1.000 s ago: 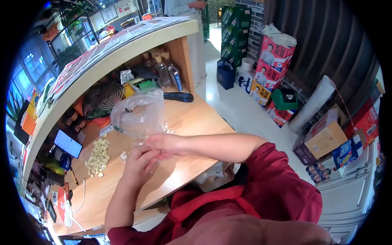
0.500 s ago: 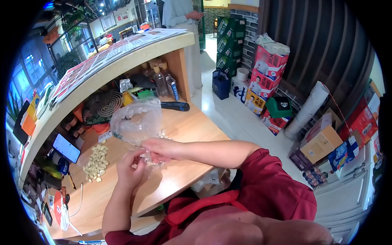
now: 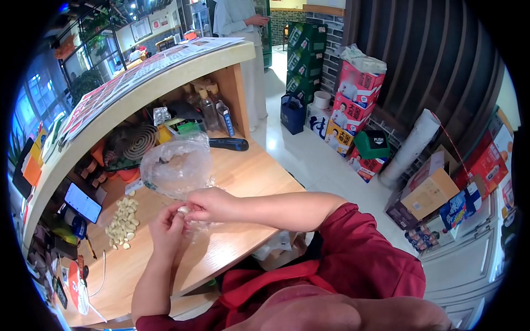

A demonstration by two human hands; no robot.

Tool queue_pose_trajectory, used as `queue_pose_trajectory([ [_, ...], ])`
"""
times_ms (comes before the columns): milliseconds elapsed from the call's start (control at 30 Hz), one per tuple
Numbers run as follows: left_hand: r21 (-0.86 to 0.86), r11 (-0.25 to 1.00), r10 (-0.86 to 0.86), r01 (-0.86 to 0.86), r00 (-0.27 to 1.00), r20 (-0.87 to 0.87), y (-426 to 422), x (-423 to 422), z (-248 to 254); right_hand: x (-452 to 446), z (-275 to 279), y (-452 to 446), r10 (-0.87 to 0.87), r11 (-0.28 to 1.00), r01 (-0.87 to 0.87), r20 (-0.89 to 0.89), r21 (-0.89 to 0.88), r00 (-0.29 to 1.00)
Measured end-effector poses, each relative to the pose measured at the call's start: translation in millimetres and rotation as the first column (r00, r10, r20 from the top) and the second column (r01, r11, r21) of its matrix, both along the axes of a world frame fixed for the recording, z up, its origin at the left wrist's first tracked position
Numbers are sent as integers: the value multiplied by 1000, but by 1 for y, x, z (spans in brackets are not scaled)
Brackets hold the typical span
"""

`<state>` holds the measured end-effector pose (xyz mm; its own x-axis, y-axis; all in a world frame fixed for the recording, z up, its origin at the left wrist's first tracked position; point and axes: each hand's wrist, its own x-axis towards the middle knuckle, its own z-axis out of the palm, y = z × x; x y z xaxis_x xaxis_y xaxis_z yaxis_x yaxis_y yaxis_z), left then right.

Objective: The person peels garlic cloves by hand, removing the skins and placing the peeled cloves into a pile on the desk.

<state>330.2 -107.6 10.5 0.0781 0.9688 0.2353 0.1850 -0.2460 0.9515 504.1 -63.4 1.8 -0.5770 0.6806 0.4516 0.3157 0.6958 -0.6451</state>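
My left hand (image 3: 167,225) and my right hand (image 3: 214,204) meet over the wooden table, fingers pinched together on a whitish garlic clove (image 3: 183,209). Thin papery garlic skins (image 3: 200,225) lie under and beside my right hand. Just beyond my hands sits a clear plastic bag (image 3: 179,168), its mouth open and brownish contents visible inside. To the left of my left hand, pale peeled garlic cloves (image 3: 122,222) are spread in a loose pile on the tabletop.
Behind the bag lies a dark-handled tool (image 3: 229,144). A lit phone (image 3: 83,202) leans at the left. Bottles (image 3: 210,110) and a coiled item (image 3: 141,142) fill the shelf under the newspaper-covered counter (image 3: 237,52). A person (image 3: 243,33) stands behind it. Stacked boxes (image 3: 353,105) line the wall.
My fingers have risen slightly from the skins, and a clove now shows between them. The whole view has shifted a little. The pile and bag look the same.
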Motion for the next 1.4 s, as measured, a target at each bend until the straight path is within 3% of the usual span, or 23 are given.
queue_pose_trajectory([
  [167, 18, 1000, -25, 24, 999, 43, -1, 2, -1, -4, -4, 0, -16, 999, 19, -55, 45, 998],
  [267, -12, 999, -35, 36, 995, 91, 2, 4, -2, -4, 6, -6, -7, 995, 10, 36, -100, 999],
  [467, -39, 998, -43, 47, 994, 100, 3, 2, -5, -8, -6, -4, 42, 999, -41, -9, 20, 999],
  [700, -108, 994, -20, 34, 992, 123, 1, 0, 3, -8, -10, -1, 67, 997, -69, -84, -26, 994],
  [867, 73, 995, 62, -64, 998, 23, 14, -14, -10, 0, 2, 2, 64, 998, -65, -189, 0, 980],
  [967, 31, 998, 56, -57, 998, 24, 15, -16, -4, -2, -1, 7, 90, 993, -100, -155, -60, 984],
  [1067, 511, 855, 140, 91, 908, -396, 23, -20, -5, -2, -7, 15, 142, 981, -151, -83, -121, 986],
  [1100, 572, 811, 157, 122, 896, -415, 20, -15, 4, 0, -3, 15, 170, 963, -185, -90, -197, 981],
  [1200, 398, 896, -49, 198, 934, -354, 8, -9, 13, 1, 0, 13, 224, 883, -265, -148, -387, 963],
  [1400, 336, 941, 62, 49, 948, -313, 13, -12, -9, -3, -4, 7, 196, 822, -298, -251, -485, 948],
])
